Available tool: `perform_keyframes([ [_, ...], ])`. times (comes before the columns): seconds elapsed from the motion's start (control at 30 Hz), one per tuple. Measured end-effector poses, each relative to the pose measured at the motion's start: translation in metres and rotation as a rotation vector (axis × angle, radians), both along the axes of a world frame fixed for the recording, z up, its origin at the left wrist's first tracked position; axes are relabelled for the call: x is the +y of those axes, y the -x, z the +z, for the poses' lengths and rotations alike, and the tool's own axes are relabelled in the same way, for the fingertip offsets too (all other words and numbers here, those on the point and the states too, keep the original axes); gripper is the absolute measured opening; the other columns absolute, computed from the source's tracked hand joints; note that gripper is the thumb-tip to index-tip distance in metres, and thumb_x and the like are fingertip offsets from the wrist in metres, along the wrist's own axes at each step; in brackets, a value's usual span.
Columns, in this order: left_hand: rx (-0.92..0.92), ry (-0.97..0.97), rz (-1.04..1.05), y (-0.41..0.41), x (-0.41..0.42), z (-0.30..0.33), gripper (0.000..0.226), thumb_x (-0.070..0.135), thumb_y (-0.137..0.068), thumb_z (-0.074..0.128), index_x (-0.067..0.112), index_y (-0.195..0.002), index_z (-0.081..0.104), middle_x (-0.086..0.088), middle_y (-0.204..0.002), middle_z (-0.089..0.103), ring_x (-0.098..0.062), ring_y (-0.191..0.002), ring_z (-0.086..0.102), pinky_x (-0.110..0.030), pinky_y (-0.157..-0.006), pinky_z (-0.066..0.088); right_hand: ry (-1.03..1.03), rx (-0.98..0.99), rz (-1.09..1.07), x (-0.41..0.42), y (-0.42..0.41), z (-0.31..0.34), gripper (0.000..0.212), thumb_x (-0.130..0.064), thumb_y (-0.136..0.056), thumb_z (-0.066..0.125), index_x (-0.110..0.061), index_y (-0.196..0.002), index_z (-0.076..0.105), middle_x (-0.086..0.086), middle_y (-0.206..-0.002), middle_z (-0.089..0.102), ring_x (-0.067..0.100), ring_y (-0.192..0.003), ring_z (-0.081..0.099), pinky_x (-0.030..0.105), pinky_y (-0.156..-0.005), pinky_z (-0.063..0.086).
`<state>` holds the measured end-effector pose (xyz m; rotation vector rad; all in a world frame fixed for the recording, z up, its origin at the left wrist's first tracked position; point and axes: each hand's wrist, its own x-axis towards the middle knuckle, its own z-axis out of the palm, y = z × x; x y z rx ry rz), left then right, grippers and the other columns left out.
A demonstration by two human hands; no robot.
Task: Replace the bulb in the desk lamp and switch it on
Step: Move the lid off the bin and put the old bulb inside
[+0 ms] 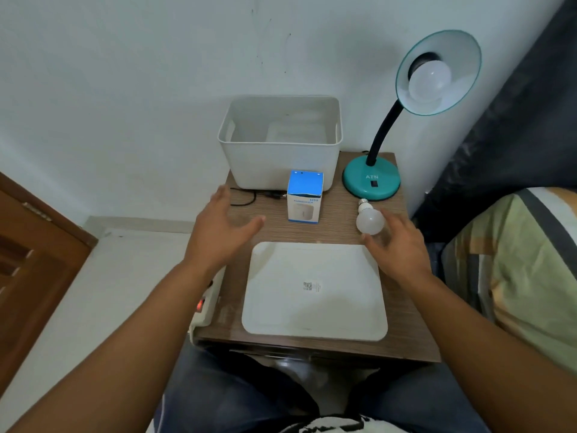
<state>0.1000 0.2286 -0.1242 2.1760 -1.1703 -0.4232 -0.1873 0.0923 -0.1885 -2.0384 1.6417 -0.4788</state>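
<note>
lamp [371, 182] far right on tabletop [271, 228], bulb [429, 79] fitted | spare bulb [370, 220] lies loose near its base, handy for swapping | right hand [398, 245] beside it, grip open | left hand [224, 228] grip open, empty

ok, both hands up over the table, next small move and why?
Probably close the right hand on the loose bulb lying on the table. The fingers are open beside it, holding nothing. A bulb sits in the desk lamp, so either could come first.
</note>
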Motion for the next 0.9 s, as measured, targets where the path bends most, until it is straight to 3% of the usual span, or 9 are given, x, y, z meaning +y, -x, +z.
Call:
perform_keyframes([
  [0.17, -0.012, 0.104, 0.003, -0.023, -0.044, 0.029, 0.081, 0.041, -0.084, 0.076, 0.015, -0.150, 0.038, -0.001, -0.155, 0.040, -0.015, -0.142, 0.034, -0.016, -0.101, 0.024, -0.061, 0.010, -0.006, -0.013, -0.010, -0.003, 0.070, -0.050, -0.085, 0.068, -0.029, -0.146, 0.041, 0.005, -0.139, 0.051, 0.029, -0.125, 0.048, 0.047, -0.098, 0.044],
  [0.23, -0.022, 0.080, -0.010, -0.038, -0.059, 0.032, 0.086, 0.055, -0.078, 0.075, 0.016, -0.147, 0.040, -0.001, -0.152, 0.043, -0.017, -0.139, 0.038, -0.023, -0.106, 0.031, -0.081, -0.006, -0.009, -0.015, -0.011, -0.005, 0.069, -0.050, -0.087, 0.066, -0.030, -0.148, 0.038, 0.006, -0.138, 0.054, 0.028, -0.124, 0.049, 0.045, -0.099, 0.044],
  [0.33, -0.034, 0.004, 0.016, -0.057, -0.078, 0.031, 0.107, 0.079, -0.066, 0.065, 0.011, -0.144, 0.039, -0.006, -0.151, 0.043, -0.025, -0.139, 0.040, -0.046, -0.110, 0.040, -0.113, -0.020, -0.019, -0.017, -0.014, -0.004, 0.064, -0.049, -0.091, 0.062, -0.031, -0.148, 0.038, 0.007, -0.136, 0.056, 0.028, -0.123, 0.051, 0.043, -0.097, 0.044],
  [0.57, -0.023, -0.013, 0.017, -0.077, -0.107, 0.029, 0.112, 0.086, -0.061, 0.062, 0.011, -0.142, 0.040, -0.007, -0.148, 0.046, -0.028, -0.135, 0.044, -0.049, -0.106, 0.044, -0.083, -0.120, 0.014, -0.012, -0.009, 0.008, 0.063, -0.053, -0.089, 0.061, -0.032, -0.146, 0.042, 0.002, -0.140, 0.055, 0.023, -0.125, 0.052, 0.047, -0.102, 0.047],
  [0.63, -0.017, 0.025, 0.025, -0.080, -0.111, 0.028, 0.102, 0.084, -0.064, 0.064, 0.013, -0.135, 0.047, -0.005, -0.139, 0.054, -0.027, -0.127, 0.051, -0.047, -0.100, 0.049, -0.032, -0.181, 0.031, -0.010, -0.008, 0.019, 0.063, -0.058, -0.087, 0.060, -0.035, -0.144, 0.044, -0.004, -0.139, 0.055, 0.019, -0.125, 0.052, 0.049, -0.101, 0.048],
  [0.77, -0.023, 0.145, 0.046, -0.081, -0.117, 0.020, 0.052, 0.058, -0.077, 0.073, 0.016, -0.104, 0.058, 0.002, -0.105, 0.066, -0.021, -0.096, 0.062, -0.039, -0.079, 0.054, 0.139, -0.261, 0.050, -0.012, -0.013, 0.054, 0.056, -0.046, -0.088, 0.066, -0.031, -0.140, 0.051, -0.008, -0.133, 0.057, 0.012, -0.117, 0.054, 0.046, -0.098, 0.051],
  [0.9, -0.036, 0.219, 0.051, -0.085, -0.117, 0.016, 0.048, 0.055, -0.076, 0.076, 0.024, -0.111, 0.065, 0.012, -0.102, 0.068, -0.009, -0.092, 0.062, -0.020, -0.071, 0.048, 0.243, -0.304, 0.085, -0.024, -0.031, 0.090, 0.054, -0.042, -0.086, 0.069, -0.034, -0.137, 0.053, -0.021, -0.121, 0.052, 0.003, -0.103, 0.055, 0.034, -0.095, 0.051],
])
